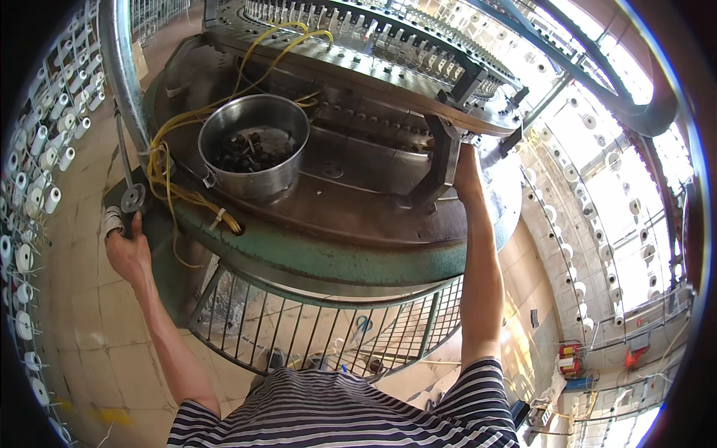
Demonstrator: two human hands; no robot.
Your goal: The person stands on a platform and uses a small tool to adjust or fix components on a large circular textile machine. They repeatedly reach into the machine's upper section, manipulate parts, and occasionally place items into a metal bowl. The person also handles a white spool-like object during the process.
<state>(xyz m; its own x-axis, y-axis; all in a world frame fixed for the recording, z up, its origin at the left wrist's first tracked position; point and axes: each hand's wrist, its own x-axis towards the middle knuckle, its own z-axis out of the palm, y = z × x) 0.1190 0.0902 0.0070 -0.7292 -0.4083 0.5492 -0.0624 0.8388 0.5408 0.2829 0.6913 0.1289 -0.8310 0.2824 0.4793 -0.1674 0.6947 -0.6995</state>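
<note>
My left hand (pixel 128 254) is at the left corner of a round, green-edged knitting machine (pixel 351 261). Its thumb points up against a round metal disc (pixel 133 198) at the end of a thin rod. A white wrap (pixel 113 219) shows at its fingers, apart from the thumb; I see nothing held. My right hand (pixel 468 173) reaches under the raised needle ring (pixel 388 75), beside an angled dark metal bracket (pixel 442 166). That bracket and the ring hide its fingers. Between my arms, a steel pot (pixel 254 183) with small dark pieces (pixel 254 151) stands on the brown machine bed.
Yellow cables (pixel 168 142) loop past the pot and hang over the front edge. A curved green guard with bars (pixel 299 321) lies below the bed. A thick grey post (pixel 123 67) rises at the left. Racks of white yarn cones (pixel 41 149) line both sides.
</note>
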